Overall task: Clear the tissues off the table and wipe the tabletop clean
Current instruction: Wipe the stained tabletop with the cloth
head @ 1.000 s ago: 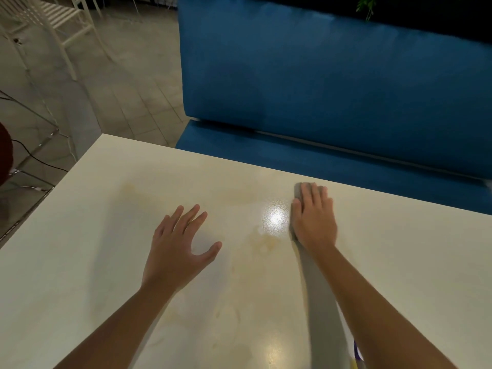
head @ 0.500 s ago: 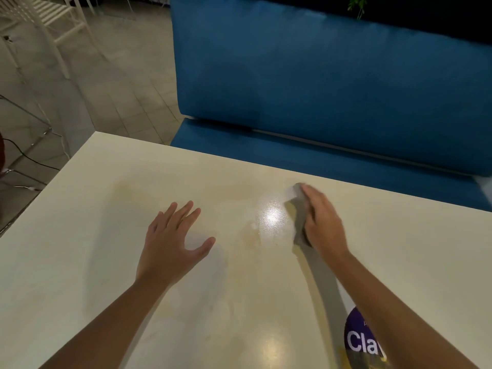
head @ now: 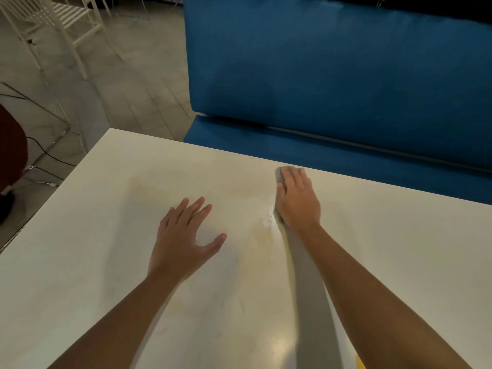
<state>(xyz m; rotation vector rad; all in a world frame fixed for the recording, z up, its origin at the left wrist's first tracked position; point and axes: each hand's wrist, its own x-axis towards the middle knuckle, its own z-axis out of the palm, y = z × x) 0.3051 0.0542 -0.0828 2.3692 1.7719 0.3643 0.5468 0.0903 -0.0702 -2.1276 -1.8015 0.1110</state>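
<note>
- Bench top [head: 87, 262], pale and glossy, fills the near view. No tissues show on it, so I judge the clearing done and the wiping in hand. A yellow scrap [head: 359, 363] peeks in at the near edge beside the right forearm, too cut off to name. A backward sweep of that arm could knock it off.
- Left grip [head: 183, 243] is wide open with fingers spread, palm on or just above the bench, holding nothing. If it bears weight on a damp patch it could slide, or leave prints where the surface is already wiped.
- A yellowish-brown smear [head: 262, 235] lies between the two hands, with a wet glint [head: 270, 217] just beside the right wrist. Strokes kept to the far side would miss it. A damp pass could also spread it rather than lift it.
- Right grip [head: 298, 203] is open and flat, its straight fingers pressing a grey cloth [head: 278, 177] onto the bench without pinching it. Only a sliver of cloth shows past the fingers. With no finger curled round it, the cloth could bunch up or slip out from under the palm. A grey band runs back under the forearm, and I cannot tell whether it is cloth or shadow.
- The cloth sits near the far edge. A push further out could carry it, and any liquid, over onto the blue sofa seat [head: 266, 145] just beyond, where the fabric would soak up the mess.
</note>
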